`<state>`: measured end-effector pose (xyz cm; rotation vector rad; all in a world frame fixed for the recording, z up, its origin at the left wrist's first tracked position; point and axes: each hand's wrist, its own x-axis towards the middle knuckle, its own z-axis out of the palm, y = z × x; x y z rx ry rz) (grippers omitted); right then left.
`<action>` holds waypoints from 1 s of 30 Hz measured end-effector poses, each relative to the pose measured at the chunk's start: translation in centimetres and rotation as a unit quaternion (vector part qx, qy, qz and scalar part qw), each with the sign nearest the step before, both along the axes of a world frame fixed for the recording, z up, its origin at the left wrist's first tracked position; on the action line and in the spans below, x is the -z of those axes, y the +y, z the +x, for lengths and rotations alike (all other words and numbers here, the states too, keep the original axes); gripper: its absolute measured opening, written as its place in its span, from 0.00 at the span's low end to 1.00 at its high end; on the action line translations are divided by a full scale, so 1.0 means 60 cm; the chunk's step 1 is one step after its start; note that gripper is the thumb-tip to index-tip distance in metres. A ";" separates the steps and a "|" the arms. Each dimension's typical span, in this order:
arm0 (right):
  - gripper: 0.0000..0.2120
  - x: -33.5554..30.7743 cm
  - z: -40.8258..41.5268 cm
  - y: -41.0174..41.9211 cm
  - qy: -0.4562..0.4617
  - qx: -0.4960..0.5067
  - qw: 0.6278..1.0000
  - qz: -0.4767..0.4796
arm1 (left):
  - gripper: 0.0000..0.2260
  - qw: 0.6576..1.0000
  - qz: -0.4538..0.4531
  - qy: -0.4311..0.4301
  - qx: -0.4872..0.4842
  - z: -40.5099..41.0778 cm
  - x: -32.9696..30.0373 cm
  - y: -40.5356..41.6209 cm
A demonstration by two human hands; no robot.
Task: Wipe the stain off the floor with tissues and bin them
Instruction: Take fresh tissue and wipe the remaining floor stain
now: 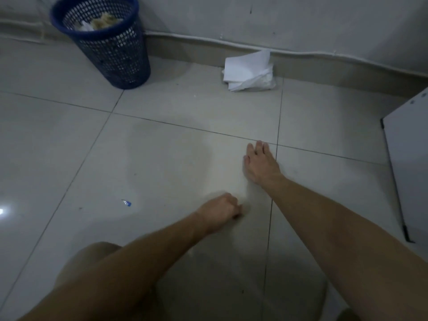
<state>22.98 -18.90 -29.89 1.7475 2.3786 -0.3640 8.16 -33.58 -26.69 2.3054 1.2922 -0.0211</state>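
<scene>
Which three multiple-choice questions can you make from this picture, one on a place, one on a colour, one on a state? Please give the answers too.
1. Where does the tissue stack lie?
A. inside the bin
B. on the floor by the wall
C. under the left hand

2. What colour is the mesh bin?
A. red
B. green
C. blue

3. How is the right hand?
A. flat on the floor, fingers straight
B. gripping a tissue
C. raised in the air

Answers:
1 B, it rests against the skirting.
2 C, its rim and mesh are dark blue.
3 A, its palm lies on the tile.
</scene>
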 end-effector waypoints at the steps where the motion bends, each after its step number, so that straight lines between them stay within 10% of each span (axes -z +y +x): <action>1: 0.31 0.004 0.001 0.002 0.002 -0.002 1.000 -0.006 | 0.13 1.000 -0.007 -0.010 0.017 0.017 0.000 -0.008; 7: 0.27 -0.005 0.007 0.000 0.007 0.008 0.999 -0.035 | 0.09 0.987 -0.091 -0.047 0.125 -0.003 -0.018 -0.011; 30: 0.29 0.003 -0.001 -0.005 -0.007 0.006 1.000 -0.027 | 0.13 0.977 0.160 -0.081 0.116 -0.085 0.061 -0.039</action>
